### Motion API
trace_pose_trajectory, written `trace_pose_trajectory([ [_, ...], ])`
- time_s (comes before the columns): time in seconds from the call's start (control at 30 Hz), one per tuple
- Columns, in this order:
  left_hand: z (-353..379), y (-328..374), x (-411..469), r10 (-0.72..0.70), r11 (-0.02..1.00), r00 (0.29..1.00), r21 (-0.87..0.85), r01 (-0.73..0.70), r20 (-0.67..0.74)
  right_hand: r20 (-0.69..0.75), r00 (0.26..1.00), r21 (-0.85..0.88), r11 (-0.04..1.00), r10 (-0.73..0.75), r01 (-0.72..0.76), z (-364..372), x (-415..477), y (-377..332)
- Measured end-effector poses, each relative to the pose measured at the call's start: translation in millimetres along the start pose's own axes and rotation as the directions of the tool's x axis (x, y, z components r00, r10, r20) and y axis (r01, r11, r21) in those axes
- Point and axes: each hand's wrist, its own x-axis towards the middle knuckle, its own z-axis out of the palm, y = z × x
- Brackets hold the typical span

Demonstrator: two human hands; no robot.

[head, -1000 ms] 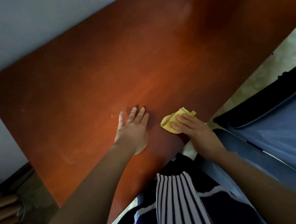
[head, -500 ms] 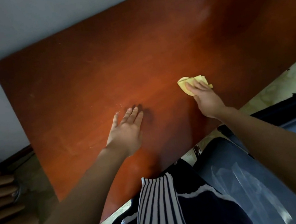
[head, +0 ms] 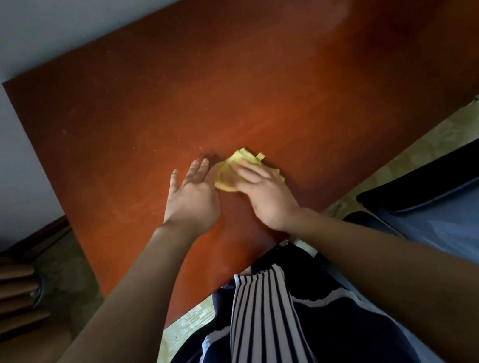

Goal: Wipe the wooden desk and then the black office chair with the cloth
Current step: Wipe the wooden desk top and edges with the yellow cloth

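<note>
While standing at the near edge: striped and navy clothing (head: pixel 264 328) lowest in view. Beyond it, left hand (head: pixel 192 199) flat on the reddish wooden tabletop (head: pixel 248 85), fingers spread, holding nothing. Just beside it, right hand (head: pixel 265 196) pressed palm-down on a crumpled yellow cloth (head: pixel 237 167). Farther off, pale wall (head: pixel 20 34).

I have only one view, a wide-angle camera on the person's head, tilted forward and steeply down. It looks close over the wooden desk (head: pixel 248 85), with both forearms reaching in from the bottom edge and the wall along the top.
</note>
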Motion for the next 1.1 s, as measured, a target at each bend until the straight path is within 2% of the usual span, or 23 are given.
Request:
trace_pose_trajectory([
  [0.1,2,6,3,0.028,0.999,0.999,0.029,-0.028,0.025,0.075,0.988,0.069,0.989,-0.135,0.13,4,-30,-3],
  [0.2,4,16,10,0.074,0.996,0.995,0.054,-0.077,0.061,0.122,0.957,0.013,0.964,-0.264,0.265,1,-64,8],
  [0.3,5,26,17,0.126,0.988,0.985,0.08,-0.136,0.119,0.104,0.955,-0.048,0.957,-0.279,0.285,-9,-95,28],
  [0.47,5,41,29,0.181,0.97,0.965,0.13,-0.207,0.188,-0.002,0.988,-0.11,0.982,-0.157,0.156,-18,-121,72],
  [0.63,2,46,39,0.175,0.955,0.96,0.2,-0.219,0.22,-0.03,0.999,-0.08,0.996,0.029,-0.031,-37,-120,119],
  [0.83,3,45,39,0.149,0.972,0.96,0.142,-0.185,0.236,-0.119,0.947,0.072,0.954,0.298,-0.291,-59,-86,152],
  [0.93,4,42,38,0.144,0.975,0.962,0.131,-0.178,0.231,-0.058,0.918,0.084,0.918,0.393,-0.388,-73,-50,160],
  [1.1,2,43,37,0.139,0.989,0.97,0.029,-0.147,0.197,0.095,0.86,-0.032,0.865,0.502,-0.501,-91,21,150],
])
